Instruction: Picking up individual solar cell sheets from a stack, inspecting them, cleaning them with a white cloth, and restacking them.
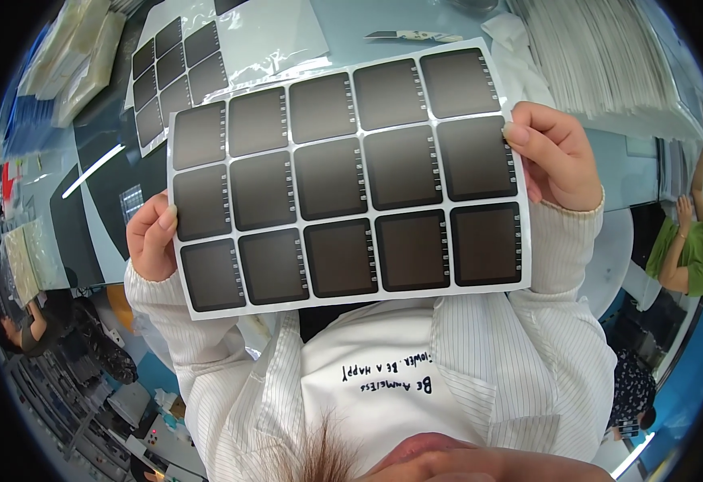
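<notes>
White sheet (347, 178), fifteen dark squares (407, 178) in three rows of five, held up between both hands: left hand (152, 237) clamped on left edge, thumb on top; right hand (559, 157) clamped on right edge, thumb likewise; second sheet (173, 68) beyond left grip; craft knife (424, 37) beyond held sheet, nearer right grip; white stack (596, 64) beyond right grip

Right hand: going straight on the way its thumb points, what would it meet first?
Most likely the sheet of dark squares, whose right edge the right hand is gripping; depth behind the sheet is unclear.
</notes>
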A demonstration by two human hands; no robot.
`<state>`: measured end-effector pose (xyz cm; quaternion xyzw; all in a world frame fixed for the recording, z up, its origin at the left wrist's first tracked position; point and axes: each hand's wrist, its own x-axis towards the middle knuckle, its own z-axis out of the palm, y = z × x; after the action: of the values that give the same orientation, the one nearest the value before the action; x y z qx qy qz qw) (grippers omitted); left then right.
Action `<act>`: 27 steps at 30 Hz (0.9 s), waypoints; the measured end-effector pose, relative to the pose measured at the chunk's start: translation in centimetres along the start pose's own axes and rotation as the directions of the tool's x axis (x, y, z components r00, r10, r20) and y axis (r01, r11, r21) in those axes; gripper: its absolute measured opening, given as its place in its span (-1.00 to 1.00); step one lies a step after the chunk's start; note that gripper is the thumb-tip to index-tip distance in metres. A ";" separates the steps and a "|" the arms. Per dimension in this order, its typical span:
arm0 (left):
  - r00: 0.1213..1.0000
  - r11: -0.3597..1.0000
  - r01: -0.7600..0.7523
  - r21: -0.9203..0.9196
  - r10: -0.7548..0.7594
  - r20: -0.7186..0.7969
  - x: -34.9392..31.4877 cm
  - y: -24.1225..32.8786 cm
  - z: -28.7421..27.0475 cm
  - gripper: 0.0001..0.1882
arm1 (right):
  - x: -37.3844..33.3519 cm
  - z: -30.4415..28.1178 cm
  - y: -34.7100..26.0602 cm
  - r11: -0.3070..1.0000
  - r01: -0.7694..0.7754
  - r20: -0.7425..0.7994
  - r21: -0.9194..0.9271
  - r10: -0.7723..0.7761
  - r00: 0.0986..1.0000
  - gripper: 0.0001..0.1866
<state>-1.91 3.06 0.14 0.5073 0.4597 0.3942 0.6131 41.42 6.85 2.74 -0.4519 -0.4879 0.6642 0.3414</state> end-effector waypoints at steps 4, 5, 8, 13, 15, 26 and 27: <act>1.000 1.000 -0.011 0.010 0.011 -0.028 0.1 0.3 0.2 -0.80 | 0.2 0.3 -0.1 0.999 0.001 -0.012 -0.035 -0.001 1.000 -0.76; 0.999 1.000 -0.007 0.012 0.007 -0.032 0.0 0.3 0.2 -0.80 | 0.2 0.3 0.0 1.000 0.003 -0.010 -0.021 -0.003 1.000 -0.76; 1.000 1.000 0.002 0.010 -0.001 -0.031 0.0 0.4 0.0 -0.81 | 0.4 0.2 0.0 1.000 0.015 -0.005 -0.010 -0.015 1.000 -0.77; 0.999 1.000 0.002 0.008 -0.002 -0.039 0.3 0.6 0.6 -0.81 | 0.6 -0.2 0.1 0.998 0.022 -0.019 0.052 -0.021 1.000 -0.78; 0.999 0.999 0.029 -0.028 -0.030 -0.028 0.8 0.3 0.9 -0.81 | 0.5 -0.6 0.2 0.998 0.016 -0.024 0.057 -0.015 1.000 -0.80; 0.994 0.995 0.094 -0.040 -0.096 -0.046 0.9 1.0 2.1 -0.80 | 0.6 -1.2 0.4 0.981 0.072 -0.092 0.177 -0.057 0.994 -0.78; 0.994 0.994 0.099 -0.045 -0.101 -0.034 0.9 1.1 2.2 -0.80 | 0.6 -1.1 0.4 0.982 0.072 -0.089 0.177 -0.057 0.994 -0.78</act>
<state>0.41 3.50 1.26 0.4630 0.4870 0.3821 0.6344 42.26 7.65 2.06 -0.4305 -0.4253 0.6748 0.4223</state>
